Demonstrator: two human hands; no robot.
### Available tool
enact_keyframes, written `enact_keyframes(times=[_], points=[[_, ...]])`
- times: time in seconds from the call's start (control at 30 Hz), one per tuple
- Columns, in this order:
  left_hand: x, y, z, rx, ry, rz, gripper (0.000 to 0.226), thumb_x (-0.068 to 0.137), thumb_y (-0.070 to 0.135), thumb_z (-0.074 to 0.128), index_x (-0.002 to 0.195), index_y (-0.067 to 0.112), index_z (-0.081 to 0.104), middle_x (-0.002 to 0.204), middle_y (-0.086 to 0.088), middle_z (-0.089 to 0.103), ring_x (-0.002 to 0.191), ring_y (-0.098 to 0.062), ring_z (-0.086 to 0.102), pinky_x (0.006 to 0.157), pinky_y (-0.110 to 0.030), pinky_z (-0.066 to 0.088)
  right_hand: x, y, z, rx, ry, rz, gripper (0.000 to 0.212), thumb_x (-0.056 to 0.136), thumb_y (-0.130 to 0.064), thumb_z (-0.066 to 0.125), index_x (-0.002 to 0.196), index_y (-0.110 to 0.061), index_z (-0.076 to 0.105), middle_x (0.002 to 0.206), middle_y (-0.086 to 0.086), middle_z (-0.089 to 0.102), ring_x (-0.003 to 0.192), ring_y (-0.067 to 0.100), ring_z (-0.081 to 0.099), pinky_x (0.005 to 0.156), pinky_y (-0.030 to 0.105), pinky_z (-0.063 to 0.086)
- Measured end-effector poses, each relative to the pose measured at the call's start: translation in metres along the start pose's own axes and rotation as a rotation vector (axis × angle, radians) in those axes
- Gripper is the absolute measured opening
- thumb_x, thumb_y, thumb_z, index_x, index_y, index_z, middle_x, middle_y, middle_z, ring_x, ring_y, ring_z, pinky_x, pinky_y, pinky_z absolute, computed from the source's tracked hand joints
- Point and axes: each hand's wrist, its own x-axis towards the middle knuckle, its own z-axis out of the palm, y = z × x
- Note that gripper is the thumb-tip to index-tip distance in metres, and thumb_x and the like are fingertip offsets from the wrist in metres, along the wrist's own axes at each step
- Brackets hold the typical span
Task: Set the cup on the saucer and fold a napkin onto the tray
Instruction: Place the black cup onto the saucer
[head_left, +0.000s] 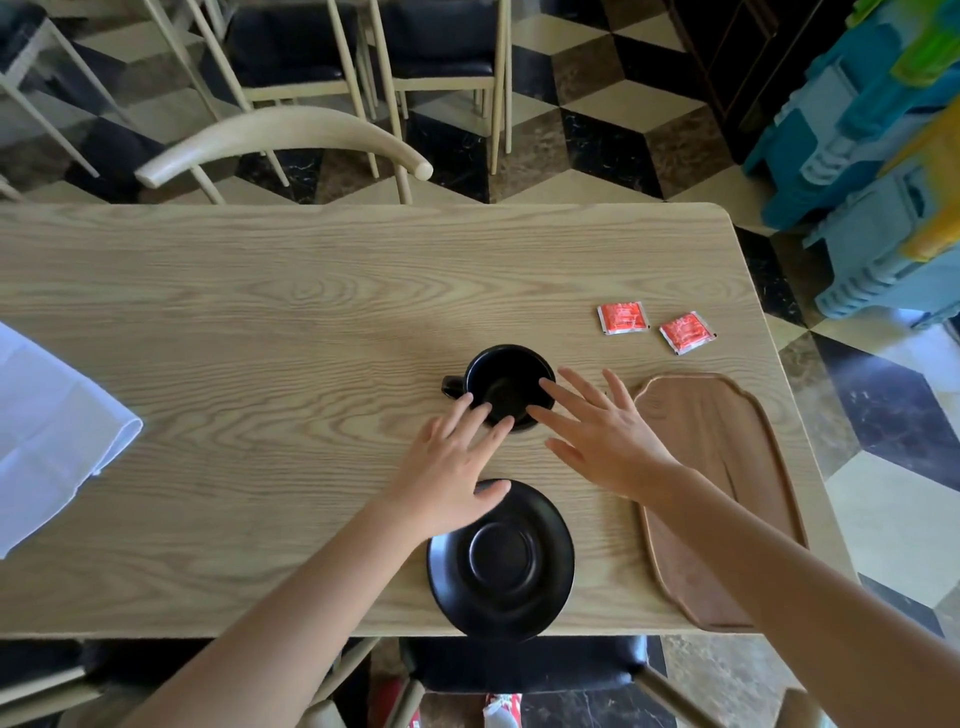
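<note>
A black cup (506, 374) stands upright on the wooden table (260, 322), its handle pointing left. A black saucer (501, 564) lies nearer me at the table's front edge, nothing on it. My left hand (447, 467) and my right hand (597, 431) hover open on either side of the cup's near rim, fingers spread over it. The left thumb overlaps the saucer's far edge. A brown wooden tray (727, 441) lies at the right, partly under my right forearm. A white cloth napkin (47, 436) lies at the far left edge.
Two red sachets (623, 317) (687, 332) lie beyond the tray. A curved chair back (280, 140) stands at the table's far side, with more chairs behind. Blue plastic crates (872, 156) are stacked at the right. A dark chair seat (519, 665) sits below the front edge.
</note>
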Motion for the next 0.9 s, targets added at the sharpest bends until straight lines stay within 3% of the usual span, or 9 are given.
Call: enact_keyframes(times=[0.17,0.23,0.3,0.37,0.43,0.5,0.63,0.8,0.9], points=[[-0.025,0.011,0.010,-0.112,0.091,0.046,0.069,0.085,0.055,0.032,0.145,0.022,0.021,0.155,-0.007,0.018,0.143,-0.027,0.016,0.107,-0.045,0.034,-0.026,-0.013,0.013,0.181,0.122,0.010,0.044,0.090,-0.041,0.040,0.129,-0.025,0.051,0.144,0.008,0.043,0.132,0.028,0.040,0.103,0.054,0.038],[-0.021,0.005,0.009,-0.212,0.243,-0.052,0.067,0.085,0.048,0.040,0.143,0.018,0.027,0.153,-0.009,0.023,0.138,-0.029,0.029,0.100,-0.043,0.041,-0.025,-0.020,0.013,0.358,0.165,0.172,0.049,0.091,-0.040,0.043,0.138,-0.027,0.038,0.150,0.010,0.031,0.135,0.030,0.034,0.107,0.046,0.033],[-0.007,-0.006,0.008,-0.430,0.317,-0.272,0.066,0.087,0.041,0.045,0.144,0.015,0.024,0.154,-0.009,0.022,0.138,-0.027,0.028,0.107,-0.038,0.032,-0.016,-0.027,0.010,0.607,0.165,0.444,0.054,0.092,-0.035,0.050,0.142,-0.027,0.032,0.152,0.010,0.024,0.134,0.028,0.030,0.110,0.040,0.027],[0.010,-0.014,0.005,-0.680,0.196,-0.472,0.065,0.090,0.036,0.048,0.145,0.014,0.019,0.153,-0.009,0.025,0.138,-0.023,0.028,0.114,-0.034,0.023,-0.004,-0.031,0.010,0.836,0.107,0.665,0.055,0.090,-0.031,0.055,0.141,-0.026,0.034,0.142,0.009,0.036,0.118,0.025,0.049,0.106,0.037,0.036],[0.023,-0.017,0.000,-0.740,0.085,-0.539,0.059,0.091,0.035,0.049,0.142,0.014,0.028,0.139,-0.013,0.047,0.127,-0.026,0.045,0.109,-0.040,0.032,0.007,-0.038,0.008,0.997,0.025,0.797,0.050,0.089,-0.028,0.056,0.136,-0.025,0.039,0.127,0.007,0.053,0.086,0.021,0.064,0.091,0.040,0.051],[0.030,-0.017,-0.004,-0.764,0.057,-0.550,0.053,0.089,0.031,0.053,0.136,0.010,0.040,0.125,-0.015,0.059,0.114,-0.029,0.055,0.101,-0.042,0.040,0.015,-0.044,0.006,1.120,0.018,0.892,0.043,0.090,-0.019,0.053,0.132,-0.020,0.043,0.110,0.009,0.062,0.069,0.018,0.067,0.075,0.038,0.058],[0.030,-0.012,-0.015,-0.896,0.094,-0.559,0.043,0.088,0.018,0.056,0.128,0.003,0.048,0.124,-0.016,0.058,0.101,-0.033,0.063,0.091,-0.046,0.049,0.019,-0.053,-0.005,1.115,0.108,0.952,0.040,0.089,-0.011,0.048,0.128,-0.018,0.049,0.090,0.002,0.064,0.066,0.022,0.070,0.078,0.042,0.057],[-0.012,0.003,-0.027,-1.058,0.199,-0.567,0.036,0.092,0.015,0.051,0.125,0.000,0.050,0.082,-0.004,0.062,0.080,-0.026,0.067,0.086,-0.047,0.053,-0.005,-0.069,-0.025,1.153,0.162,0.924,0.039,0.086,-0.012,0.053,0.123,-0.025,0.054,0.079,-0.011,0.063,0.065,0.010,0.067,0.077,0.040,0.058],[-0.047,0.013,-0.020,-1.079,0.180,-0.611,0.030,0.091,0.013,0.052,0.120,0.003,0.055,0.078,0.000,0.062,0.076,-0.021,0.066,0.086,-0.047,0.052,-0.030,-0.091,-0.028,1.211,0.109,0.925,0.039,0.087,-0.011,0.054,0.123,-0.025,0.055,0.080,-0.014,0.063,0.059,0.005,0.067,0.074,0.036,0.059]])
